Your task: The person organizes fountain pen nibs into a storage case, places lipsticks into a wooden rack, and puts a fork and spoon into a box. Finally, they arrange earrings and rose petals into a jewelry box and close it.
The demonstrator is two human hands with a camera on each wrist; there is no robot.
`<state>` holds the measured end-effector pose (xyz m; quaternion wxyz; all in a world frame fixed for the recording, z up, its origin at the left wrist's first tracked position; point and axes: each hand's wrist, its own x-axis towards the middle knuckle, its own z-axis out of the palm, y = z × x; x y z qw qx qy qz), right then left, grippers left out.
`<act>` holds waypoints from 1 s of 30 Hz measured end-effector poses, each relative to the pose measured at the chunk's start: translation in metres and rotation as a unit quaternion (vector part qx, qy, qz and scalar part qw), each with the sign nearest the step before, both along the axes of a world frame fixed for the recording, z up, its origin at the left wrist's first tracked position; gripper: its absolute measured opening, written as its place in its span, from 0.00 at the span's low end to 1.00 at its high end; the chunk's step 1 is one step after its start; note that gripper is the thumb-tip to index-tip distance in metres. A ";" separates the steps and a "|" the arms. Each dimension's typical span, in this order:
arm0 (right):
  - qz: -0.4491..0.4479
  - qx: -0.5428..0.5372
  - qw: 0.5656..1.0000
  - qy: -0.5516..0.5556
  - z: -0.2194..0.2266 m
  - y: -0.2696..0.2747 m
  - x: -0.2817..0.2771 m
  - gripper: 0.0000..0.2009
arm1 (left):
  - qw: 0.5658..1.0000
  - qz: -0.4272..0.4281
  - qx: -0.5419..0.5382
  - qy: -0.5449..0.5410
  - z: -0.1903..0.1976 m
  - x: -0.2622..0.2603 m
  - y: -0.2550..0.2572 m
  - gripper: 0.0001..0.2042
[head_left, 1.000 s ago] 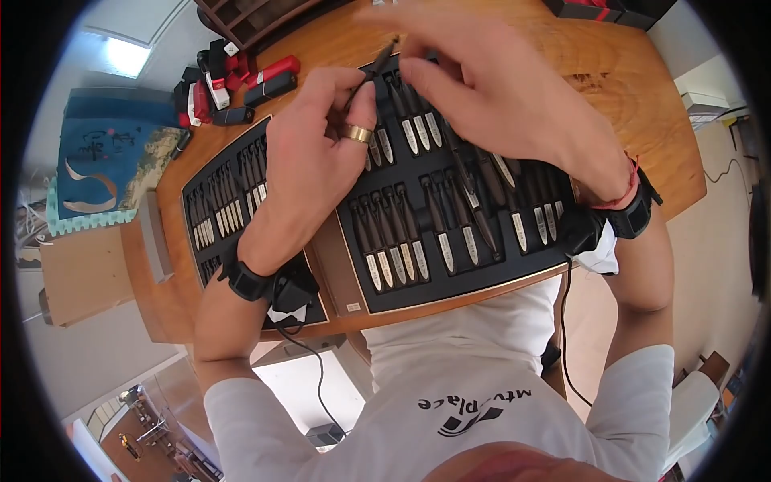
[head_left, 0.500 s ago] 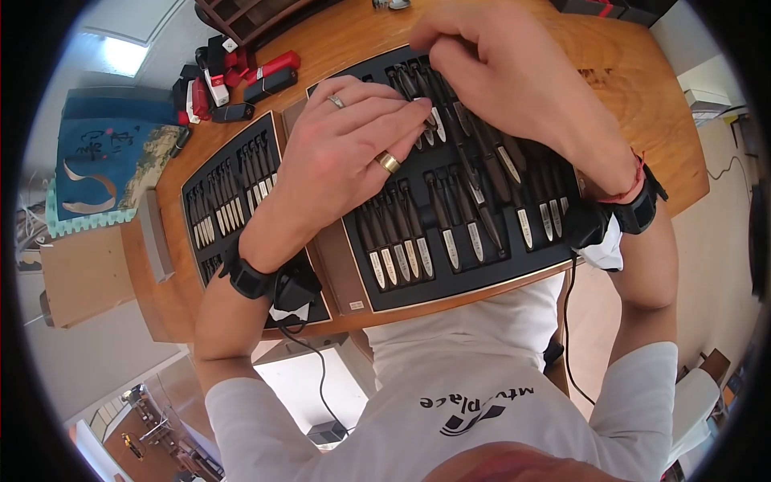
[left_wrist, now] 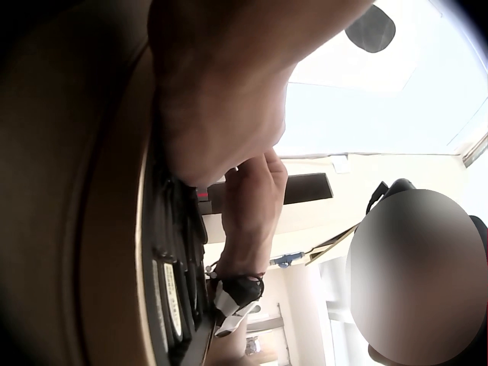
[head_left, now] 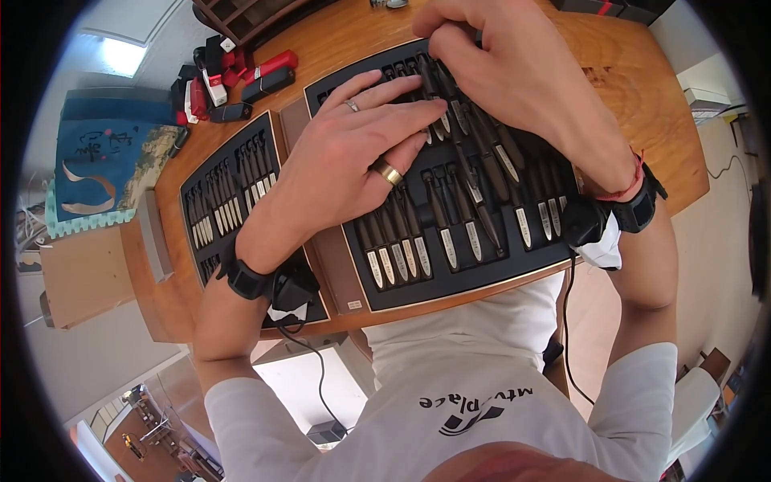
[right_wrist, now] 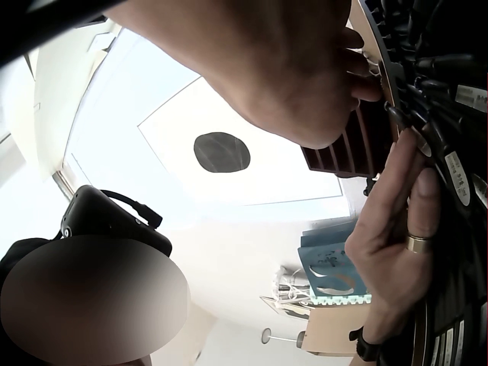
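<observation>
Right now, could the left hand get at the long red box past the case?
Probably yes: I see nothing standing between the left hand, over the open case, and the long red box. A black box on its near side may hinder a low grip.

Blue bag (head_left: 116,149) nr cardbd box (head_left: 88,269), red & blk items (head_left: 233,74) on wd tbl (head_left: 642,120).

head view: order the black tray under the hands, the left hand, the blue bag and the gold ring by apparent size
Largest to smallest:
black tray
left hand and blue bag, unranked: similar, and the hand sits nearer the camera
gold ring
</observation>
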<state>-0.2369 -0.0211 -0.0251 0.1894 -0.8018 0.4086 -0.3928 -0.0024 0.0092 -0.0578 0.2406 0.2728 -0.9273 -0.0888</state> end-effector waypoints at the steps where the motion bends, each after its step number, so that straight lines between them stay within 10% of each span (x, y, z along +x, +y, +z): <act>1: 0.000 0.000 1.000 0.000 0.005 0.002 0.001 0.10 | 1.000 0.000 0.000 0.000 0.002 0.001 0.001 0.17; 30: -0.070 0.009 0.997 0.032 0.012 0.013 0.000 0.11 | 0.989 -0.059 -0.019 -0.136 0.010 0.005 0.004 0.25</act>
